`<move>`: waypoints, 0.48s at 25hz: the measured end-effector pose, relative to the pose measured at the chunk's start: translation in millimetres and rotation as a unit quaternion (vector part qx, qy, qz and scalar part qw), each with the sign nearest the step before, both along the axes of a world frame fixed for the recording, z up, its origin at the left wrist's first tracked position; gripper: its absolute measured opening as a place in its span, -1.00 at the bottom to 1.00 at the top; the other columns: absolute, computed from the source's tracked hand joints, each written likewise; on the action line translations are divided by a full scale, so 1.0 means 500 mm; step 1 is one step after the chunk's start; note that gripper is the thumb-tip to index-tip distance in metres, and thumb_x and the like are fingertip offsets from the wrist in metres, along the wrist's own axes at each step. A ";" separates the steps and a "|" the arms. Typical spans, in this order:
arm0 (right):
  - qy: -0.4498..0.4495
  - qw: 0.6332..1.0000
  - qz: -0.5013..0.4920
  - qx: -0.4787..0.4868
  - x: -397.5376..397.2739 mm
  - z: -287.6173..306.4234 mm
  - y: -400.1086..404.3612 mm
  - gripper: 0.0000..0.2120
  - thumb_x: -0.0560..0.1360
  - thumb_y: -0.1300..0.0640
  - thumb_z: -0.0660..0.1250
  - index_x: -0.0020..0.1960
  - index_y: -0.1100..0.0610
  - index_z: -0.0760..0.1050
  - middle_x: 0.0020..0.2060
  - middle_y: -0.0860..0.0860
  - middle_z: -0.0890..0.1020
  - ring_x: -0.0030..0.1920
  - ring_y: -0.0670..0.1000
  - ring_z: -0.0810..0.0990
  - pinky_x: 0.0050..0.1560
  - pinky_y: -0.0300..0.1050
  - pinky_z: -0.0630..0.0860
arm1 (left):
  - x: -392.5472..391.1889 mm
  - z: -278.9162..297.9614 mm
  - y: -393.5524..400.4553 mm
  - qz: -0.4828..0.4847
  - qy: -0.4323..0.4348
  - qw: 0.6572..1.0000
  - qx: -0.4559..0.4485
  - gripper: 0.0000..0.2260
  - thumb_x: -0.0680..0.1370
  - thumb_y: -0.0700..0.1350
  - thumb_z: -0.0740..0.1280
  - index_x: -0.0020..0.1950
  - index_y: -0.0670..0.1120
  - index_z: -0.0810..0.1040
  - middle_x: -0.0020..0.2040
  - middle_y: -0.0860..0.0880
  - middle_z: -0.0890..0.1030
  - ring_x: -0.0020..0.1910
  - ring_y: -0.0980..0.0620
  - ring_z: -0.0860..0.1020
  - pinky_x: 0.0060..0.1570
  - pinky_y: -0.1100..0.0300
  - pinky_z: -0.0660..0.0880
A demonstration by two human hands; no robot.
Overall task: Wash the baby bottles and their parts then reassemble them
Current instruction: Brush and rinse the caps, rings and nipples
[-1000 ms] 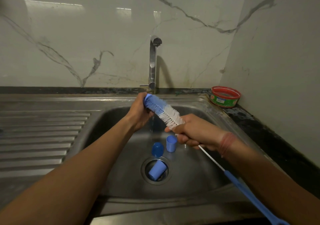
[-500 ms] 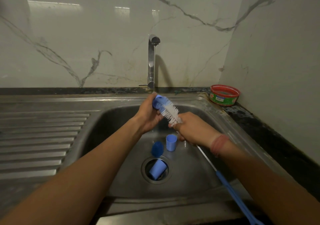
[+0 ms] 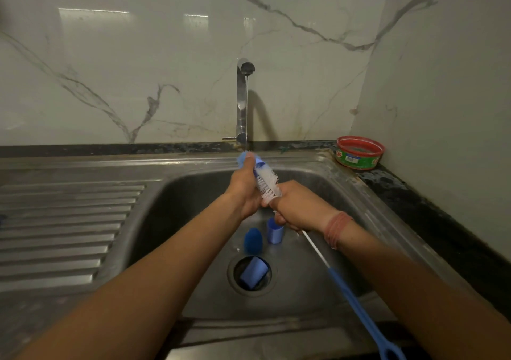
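Gripping bottle brush (image 3: pixel 266 181), both hands closed, sink (image 3: pixel 318 276) holding blue caps (image 3: pixel 274 232).

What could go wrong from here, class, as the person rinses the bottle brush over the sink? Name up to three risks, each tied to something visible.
1. A blue cap lies tilted in the open drain; it may block the outflow or wedge there.
2. The left hand rubs the wet brush head under the running stream; spray may leave the sink.
3. The brush's long handle juts over the front rim and could snag.
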State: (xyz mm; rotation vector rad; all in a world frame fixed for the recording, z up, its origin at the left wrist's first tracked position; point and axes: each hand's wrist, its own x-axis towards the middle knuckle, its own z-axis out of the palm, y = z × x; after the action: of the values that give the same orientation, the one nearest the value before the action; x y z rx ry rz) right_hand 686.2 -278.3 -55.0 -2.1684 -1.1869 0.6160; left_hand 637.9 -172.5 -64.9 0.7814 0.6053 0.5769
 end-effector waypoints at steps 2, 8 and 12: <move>-0.019 1.000 0.018 -0.010 -0.013 0.003 -0.003 -0.84 0.47 0.34 0.24 0.02 0.34 0.52 -0.37 0.19 0.52 -0.55 0.03 0.40 -0.51 -0.18 0.34 | -0.003 -0.001 0.024 0.023 0.003 1.000 -0.008 -0.46 0.67 0.15 0.13 0.46 -0.24 0.34 0.13 -0.23 0.57 0.08 -0.18 0.56 0.12 -0.05 0.44; -0.115 0.991 0.054 -0.052 -0.037 0.023 -0.020 -0.85 0.47 0.33 0.27 -0.01 0.34 0.55 -0.33 0.11 0.52 -0.46 -0.05 0.39 -0.47 -0.24 0.33 | -0.003 -0.011 0.061 0.042 0.018 0.999 -0.012 -0.45 0.67 0.17 0.11 0.47 -0.22 0.34 0.15 -0.24 0.55 -0.05 -0.15 0.56 0.02 -0.06 0.46; -0.164 0.981 0.075 -0.069 -0.044 0.042 -0.032 -0.93 0.48 0.32 0.28 -0.17 0.21 0.48 -0.34 0.03 0.44 -0.42 -0.02 0.39 -0.57 -0.36 0.28 | -0.003 -0.004 0.062 0.040 0.011 0.999 -0.014 -0.46 0.67 0.17 0.09 0.46 -0.23 0.33 0.27 -0.26 0.52 -0.10 -0.13 0.55 -0.01 -0.05 0.47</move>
State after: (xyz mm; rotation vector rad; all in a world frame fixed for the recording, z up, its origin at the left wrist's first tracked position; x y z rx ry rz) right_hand 664.0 -294.5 -33.9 -2.3778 -1.5314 0.4216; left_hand 636.4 -141.5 -67.0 0.7407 0.6658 0.6337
